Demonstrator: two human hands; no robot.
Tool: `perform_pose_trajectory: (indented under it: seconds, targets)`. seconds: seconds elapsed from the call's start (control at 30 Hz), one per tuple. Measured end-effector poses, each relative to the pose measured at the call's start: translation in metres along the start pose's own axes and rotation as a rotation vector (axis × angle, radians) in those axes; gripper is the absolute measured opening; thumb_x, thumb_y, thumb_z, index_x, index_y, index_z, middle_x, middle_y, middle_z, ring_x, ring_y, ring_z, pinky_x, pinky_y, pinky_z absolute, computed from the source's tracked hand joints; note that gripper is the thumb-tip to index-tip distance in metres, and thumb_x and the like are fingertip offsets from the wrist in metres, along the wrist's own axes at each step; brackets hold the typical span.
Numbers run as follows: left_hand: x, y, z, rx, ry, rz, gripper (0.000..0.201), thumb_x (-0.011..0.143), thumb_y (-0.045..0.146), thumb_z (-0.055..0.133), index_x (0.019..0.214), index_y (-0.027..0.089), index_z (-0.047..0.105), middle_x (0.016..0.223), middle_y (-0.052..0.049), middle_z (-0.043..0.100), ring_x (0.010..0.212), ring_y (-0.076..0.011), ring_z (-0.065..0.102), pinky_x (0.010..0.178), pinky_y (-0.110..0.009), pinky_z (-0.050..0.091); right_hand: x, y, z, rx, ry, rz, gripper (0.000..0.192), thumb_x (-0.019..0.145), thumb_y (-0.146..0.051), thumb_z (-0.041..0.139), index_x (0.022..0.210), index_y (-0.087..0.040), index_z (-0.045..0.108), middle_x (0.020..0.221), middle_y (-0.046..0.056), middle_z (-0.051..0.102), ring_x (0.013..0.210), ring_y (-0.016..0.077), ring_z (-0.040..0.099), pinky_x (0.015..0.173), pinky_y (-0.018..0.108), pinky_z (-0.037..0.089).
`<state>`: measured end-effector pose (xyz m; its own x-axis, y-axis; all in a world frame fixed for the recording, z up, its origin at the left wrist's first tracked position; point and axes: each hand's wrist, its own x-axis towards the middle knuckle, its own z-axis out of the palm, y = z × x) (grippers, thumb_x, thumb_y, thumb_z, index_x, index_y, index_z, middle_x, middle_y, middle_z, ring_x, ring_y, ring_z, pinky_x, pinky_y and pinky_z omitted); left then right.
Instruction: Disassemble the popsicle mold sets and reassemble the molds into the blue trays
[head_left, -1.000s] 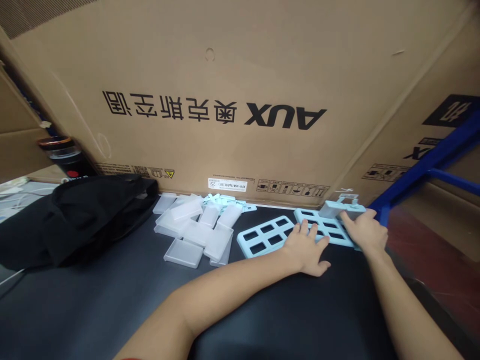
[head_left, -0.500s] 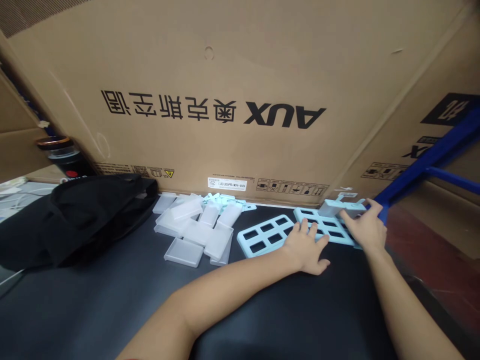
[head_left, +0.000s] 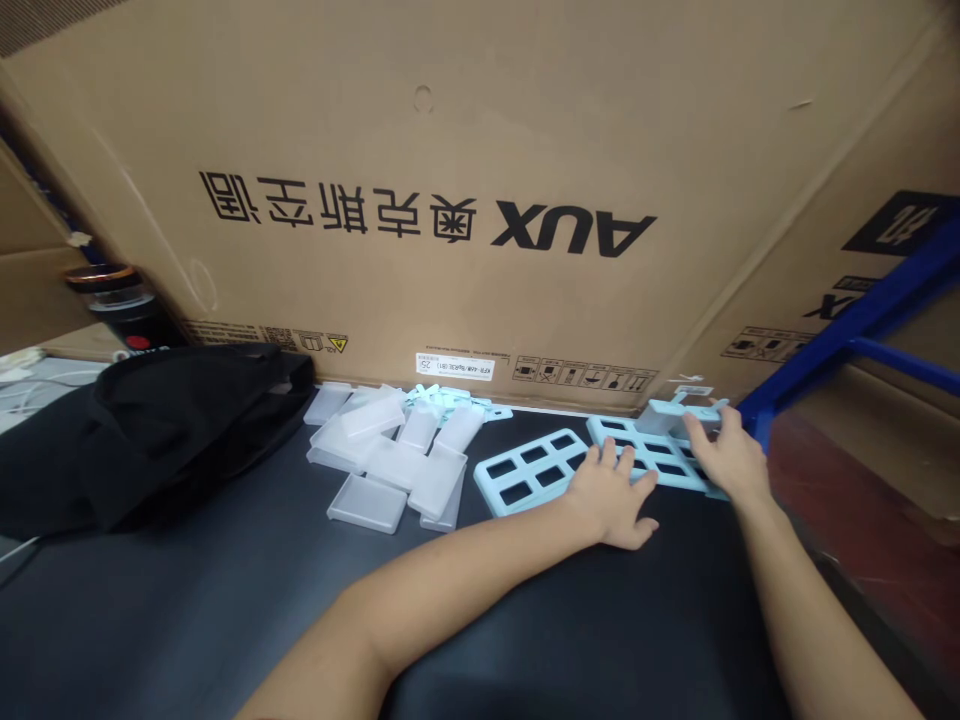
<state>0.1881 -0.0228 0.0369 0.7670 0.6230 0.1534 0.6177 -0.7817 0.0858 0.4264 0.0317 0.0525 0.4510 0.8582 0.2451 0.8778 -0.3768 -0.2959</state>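
The cardboard box [head_left: 450, 150] bears "AUX" upside down beside Chinese characters; its white label [head_left: 454, 367] seems too small to read.

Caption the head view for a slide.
Left hand flat on pale blue grid trays; right hand on a grey-blue block.

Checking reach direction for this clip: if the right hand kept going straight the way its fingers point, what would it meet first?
Likely the small pale blue block at the right hand's fingertips, then the cardboard box behind; depth is unclear.

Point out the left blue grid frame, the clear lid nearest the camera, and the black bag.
left blue grid frame [head_left: 534, 470], head view, middle rib
clear lid [head_left: 367, 503], head view, flat centre
black bag [head_left: 161, 420], head view, top fold
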Motion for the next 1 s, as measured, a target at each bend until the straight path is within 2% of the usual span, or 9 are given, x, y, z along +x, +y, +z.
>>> perform_pose_trajectory:
  seconds: [0.1,0.33,0.43,0.57,0.7,0.77,0.83,0.93,1.0]
  targets:
    - [0.0,0.0,0.0,-0.005,0.0,-0.002,0.07,0.097,0.058,0.038,0.155,0.018,0.033,0.161,-0.021,0.03,0.149,-0.0459,0.025,0.114,-0.053,0.026,0.0,0.001,0.0,0.016,0.004,0.011,0.077,0.094,-0.071,0.026,0.148,-0.017,0.039,0.129,0.024,0.064,0.121,0.0426,0.06,0.097,0.047,0.045]
    - [0.002,-0.001,-0.001,0.02,-0.006,0.006,0.071,0.096,0.059,0.039,0.154,0.018,0.034,0.16,-0.022,0.031,0.147,-0.0469,0.027,0.112,-0.054,0.025,0.002,0.0,-0.003,0.036,-0.068,-0.007,0.067,0.097,-0.065,0.02,0.146,-0.024,0.04,0.137,0.023,0.06,0.126,0.0439,0.056,0.099,0.049,0.042]
    - [0.008,-0.002,-0.006,0.056,-0.023,0.019,0.07,0.094,0.062,0.042,0.149,0.019,0.041,0.155,-0.022,0.038,0.142,-0.0462,0.034,0.11,-0.053,0.026,0.004,0.001,-0.005,0.055,-0.097,0.009,0.061,0.097,-0.061,0.02,0.143,-0.026,0.041,0.136,0.022,0.06,0.126,0.0425,0.056,0.1,0.048,0.041]
    - [0.018,-0.002,-0.013,0.064,-0.05,0.012,0.06,0.093,0.063,0.045,0.135,0.021,0.055,0.14,-0.018,0.053,0.128,-0.0406,0.048,0.107,-0.052,0.028,0.009,0.004,-0.006,0.096,-0.134,0.02,0.054,0.096,-0.059,0.023,0.138,-0.03,0.041,0.136,0.019,0.059,0.124,0.0395,0.057,0.102,0.047,0.04]
    - [0.032,0.001,-0.008,0.04,0.078,0.048,0.045,0.097,0.048,0.047,0.127,0.016,0.059,0.128,-0.017,0.058,0.122,-0.0332,0.051,0.105,-0.048,0.032,0.014,0.008,-0.005,0.133,-0.182,0.036,0.05,0.095,-0.059,0.023,0.132,-0.029,0.038,0.132,0.019,0.059,0.12,0.0396,0.058,0.104,0.048,0.039]
    - [0.041,0.006,-0.004,0.036,0.164,0.109,0.04,0.095,0.039,0.05,0.122,0.012,0.061,0.125,-0.018,0.059,0.12,-0.0312,0.052,0.105,-0.045,0.033,0.017,0.01,-0.007,0.156,-0.226,0.031,0.047,0.094,-0.06,0.026,0.127,-0.029,0.036,0.126,0.018,0.06,0.114,0.0382,0.061,0.102,0.049,0.041]
    - [0.053,0.012,0.0,0.016,0.214,0.184,0.037,0.094,0.034,0.052,0.119,0.009,0.061,0.125,-0.018,0.06,0.119,-0.0305,0.052,0.104,-0.043,0.035,0.021,0.012,-0.012,0.195,-0.294,-0.004,0.043,0.093,-0.059,0.029,0.123,-0.029,0.035,0.122,0.016,0.06,0.108,0.0339,0.063,0.095,0.044,0.048]
    - [0.076,0.021,0.006,-0.031,0.219,0.265,0.037,0.093,0.03,0.05,0.122,0.009,0.059,0.129,-0.019,0.058,0.123,-0.0304,0.052,0.103,-0.041,0.036,0.029,0.014,-0.03,0.255,-0.434,-0.11,0.037,0.089,-0.054,0.035,0.117,-0.029,0.036,0.12,0.013,0.06,0.107,0.0263,0.063,0.082,0.031,0.054]
    - [0.091,0.026,0.01,-0.068,0.182,0.264,0.04,0.094,0.03,0.049,0.126,0.008,0.056,0.135,-0.02,0.056,0.129,-0.0313,0.049,0.105,-0.041,0.036,0.039,0.013,-0.045,0.253,-0.539,-0.189,0.039,0.082,-0.052,0.045,0.112,-0.028,0.041,0.115,0.011,0.063,0.103,0.0239,0.065,0.077,0.028,0.055]
